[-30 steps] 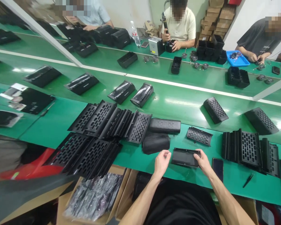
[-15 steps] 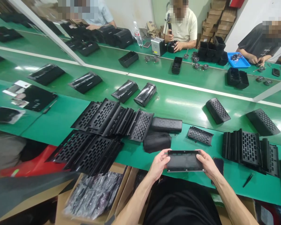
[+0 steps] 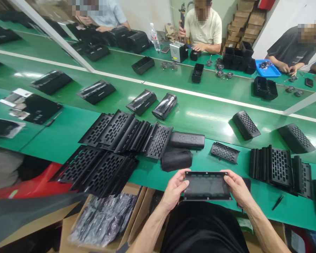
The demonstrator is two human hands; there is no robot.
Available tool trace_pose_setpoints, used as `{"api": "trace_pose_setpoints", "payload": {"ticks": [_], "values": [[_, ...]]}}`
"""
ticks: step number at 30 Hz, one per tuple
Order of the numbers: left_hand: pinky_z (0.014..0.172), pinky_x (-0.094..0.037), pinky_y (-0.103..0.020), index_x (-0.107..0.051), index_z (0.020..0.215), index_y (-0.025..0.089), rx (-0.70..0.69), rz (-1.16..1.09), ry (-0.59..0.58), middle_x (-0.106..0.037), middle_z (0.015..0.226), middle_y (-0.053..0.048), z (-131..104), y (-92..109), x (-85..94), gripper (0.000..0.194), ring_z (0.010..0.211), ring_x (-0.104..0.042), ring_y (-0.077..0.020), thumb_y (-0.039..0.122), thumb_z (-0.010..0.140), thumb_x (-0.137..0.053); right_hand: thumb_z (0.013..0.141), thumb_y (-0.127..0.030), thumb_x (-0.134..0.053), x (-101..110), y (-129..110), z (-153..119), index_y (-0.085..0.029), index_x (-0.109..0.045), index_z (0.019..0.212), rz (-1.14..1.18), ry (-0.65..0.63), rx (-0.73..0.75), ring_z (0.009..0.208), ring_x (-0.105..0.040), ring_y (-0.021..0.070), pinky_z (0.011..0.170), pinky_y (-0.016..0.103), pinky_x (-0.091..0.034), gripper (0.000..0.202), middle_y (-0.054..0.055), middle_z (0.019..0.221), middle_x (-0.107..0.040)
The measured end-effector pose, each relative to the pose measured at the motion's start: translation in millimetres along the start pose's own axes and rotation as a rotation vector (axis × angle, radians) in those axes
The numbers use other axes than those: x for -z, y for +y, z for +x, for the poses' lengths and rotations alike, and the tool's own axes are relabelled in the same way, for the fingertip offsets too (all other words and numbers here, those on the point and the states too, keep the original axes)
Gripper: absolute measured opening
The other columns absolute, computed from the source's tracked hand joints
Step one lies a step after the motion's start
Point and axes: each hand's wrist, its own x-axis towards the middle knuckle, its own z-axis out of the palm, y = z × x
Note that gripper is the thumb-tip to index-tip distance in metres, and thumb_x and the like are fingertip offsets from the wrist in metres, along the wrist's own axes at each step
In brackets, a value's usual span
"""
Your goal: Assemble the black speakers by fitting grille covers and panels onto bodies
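Between my two hands is a black rectangular speaker grille panel (image 3: 207,186), its hollow inner side turned up toward me. Small clips or holes show along its long edges, and a dark mesh seems to line it. My left hand (image 3: 176,188) grips the left end, thumb on top. My right hand (image 3: 236,188) holds the right end the same way. Just beyond lie a folded black cloth-like piece (image 3: 177,160), a black slotted cover (image 3: 187,140) and a small slotted panel (image 3: 225,152). A dark phone (image 3: 247,186) is partly hidden behind my right hand.
Stacked slotted panels lie at left (image 3: 105,168) and right (image 3: 280,165). Black tweezers (image 3: 277,202) rest at the right. Below the table edge stands a carton (image 3: 65,232) of plastic-wrapped pieces. Black housings (image 3: 141,102) sit on the green conveyor (image 3: 200,119); co-workers sit across.
The panel in my hands has come slightly down toward me and tilted, showing more of its inside. Across the line, a co-worker has raised a handheld tool away from a black housing.
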Motion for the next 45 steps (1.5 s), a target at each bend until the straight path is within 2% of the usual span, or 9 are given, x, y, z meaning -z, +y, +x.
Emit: {"api": "trace_pose_setpoints", "payload": {"ticks": [7, 13, 18, 25, 30, 32, 35, 39, 45], "values": [[0.084, -0.053, -0.03, -0.07, 0.119, 0.021, -0.075, 0.079, 0.013, -0.073, 0.098, -0.005, -5, 3, 1.2, 0.044, 0.093, -0.067, -0.0216, 0.043, 0.081, -0.078, 0.079, -0.062, -0.08, 2, -5, -7, -0.024, -0.071, 0.112, -0.14, -0.02, 0.073, 0.074, -0.064, 0.0181, 0.067, 0.027, -0.052, 0.051, 0.002, 0.091, -0.073], [0.091, -0.052, -0.031, -0.071, 0.122, 0.021, -0.168, 0.183, -0.001, -0.074, 0.111, -0.008, -12, 7, 7.5, 0.043, 0.103, -0.067, -0.0246, 0.046, 0.087, -0.074, 0.083, -0.064, -0.075, 1, -11, -13, -0.024, -0.072, 0.116, -0.242, -0.027, 0.113, 0.072, -0.063, 0.0193, 0.069, 0.029, -0.053, 0.052, 0.001, 0.081, -0.068], [0.091, -0.054, -0.03, -0.07, 0.126, 0.022, -0.197, 0.169, -0.04, -0.073, 0.109, -0.007, -18, 8, 10.9, 0.045, 0.096, -0.068, -0.0208, 0.043, 0.087, -0.076, 0.082, -0.057, -0.078, -5, -19, -19, -0.025, -0.068, 0.121, -0.341, -0.024, 0.155, 0.078, -0.06, 0.0184, 0.073, 0.028, -0.052, 0.051, 0.001, 0.085, -0.063], [0.092, -0.058, -0.035, -0.067, 0.131, 0.02, -0.145, 0.134, -0.111, -0.074, 0.114, -0.011, -26, 15, 1.9, 0.05, 0.1, -0.072, -0.0241, 0.041, 0.087, -0.077, 0.071, -0.044, -0.087, -21, -5, -16, -0.028, -0.048, 0.148, -0.566, 0.195, 0.243, 0.087, -0.062, 0.0253, 0.08, 0.037, -0.053, 0.088, 0.003, 0.098, -0.065], [0.095, -0.059, -0.036, -0.065, 0.133, 0.02, -0.113, 0.127, -0.126, -0.075, 0.119, -0.012, -26, 14, 1.2, 0.052, 0.104, -0.073, -0.0254, 0.041, 0.087, -0.077, 0.07, -0.043, -0.088, -24, 1, -13, -0.029, -0.04, 0.155, -0.614, 0.245, 0.221, 0.089, -0.065, 0.0277, 0.085, 0.041, -0.054, 0.098, 0.003, 0.1, -0.067], [0.095, -0.059, -0.035, -0.066, 0.132, 0.02, -0.131, 0.125, -0.124, -0.074, 0.119, -0.012, -25, 12, 4.0, 0.05, 0.104, -0.073, -0.0246, 0.04, 0.088, -0.077, 0.071, -0.049, -0.088, -21, -2, -13, -0.029, -0.044, 0.152, -0.537, 0.23, 0.22, 0.097, -0.066, 0.0277, 0.089, 0.04, -0.054, 0.095, 0.005, 0.104, -0.068], [0.095, -0.058, -0.034, -0.067, 0.131, 0.021, -0.166, 0.118, -0.106, -0.073, 0.12, -0.011, -23, 9, 9.4, 0.048, 0.106, -0.072, -0.0244, 0.039, 0.087, -0.078, 0.074, -0.06, -0.084, -12, -8, -15, -0.028, -0.061, 0.136, -0.328, 0.151, 0.135, 0.099, -0.067, 0.0254, 0.086, 0.035, -0.055, 0.073, 0.005, 0.103, -0.07], [0.095, -0.058, -0.036, -0.066, 0.132, 0.021, -0.181, 0.091, -0.113, -0.073, 0.123, -0.012, -22, 8, 15.4, 0.05, 0.11, -0.071, -0.0258, 0.04, 0.087, -0.078, 0.073, -0.061, -0.086, -4, -14, -20, -0.023, -0.072, 0.1, -0.102, 0.072, 0.036, 0.073, -0.065, 0.0182, 0.067, 0.027, -0.053, 0.049, 0.003, 0.086, -0.072], [0.097, -0.057, -0.04, -0.063, 0.137, 0.024, -0.161, 0.025, -0.22, -0.074, 0.12, -0.012, -26, 13, 18.3, 0.058, 0.111, -0.071, -0.0274, 0.034, 0.084, -0.082, 0.071, -0.059, -0.09, -4, -22, -29, -0.024, -0.076, 0.096, -0.118, 0.102, 0.105, 0.075, -0.066, 0.0184, 0.069, 0.028, -0.055, 0.045, 0.004, 0.087, -0.074]]}}
